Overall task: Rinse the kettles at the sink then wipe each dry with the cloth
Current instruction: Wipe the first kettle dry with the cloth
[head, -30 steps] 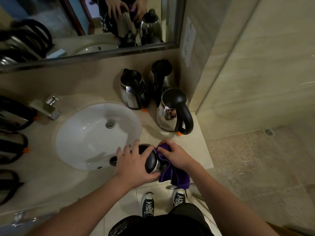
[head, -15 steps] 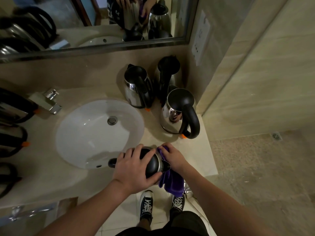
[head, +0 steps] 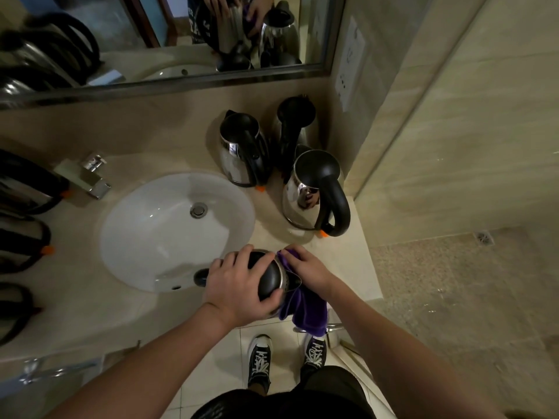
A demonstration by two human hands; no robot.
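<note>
A steel kettle with a black lid [head: 270, 281] stands on the counter's front edge, right of the white sink [head: 169, 231]. My left hand [head: 239, 287] grips its lid from above. My right hand [head: 305, 267] presses a purple cloth [head: 305, 309] against the kettle's right side; the cloth hangs over the counter edge. Three more steel kettles stand behind: one at the back [head: 242, 152], one in the corner [head: 295, 125], one nearer [head: 314, 192].
A chrome faucet [head: 93, 176] sits left of the sink. Several dark kettles [head: 24, 189] line the left edge of the counter. A mirror [head: 169, 40] runs along the back wall. A tiled wall rises at the right, with my shoes [head: 260, 361] on the floor below.
My right hand with the cloth has shifted slightly around the kettle's right side. The camera view has moved a little; the left hand stays on the lid.
</note>
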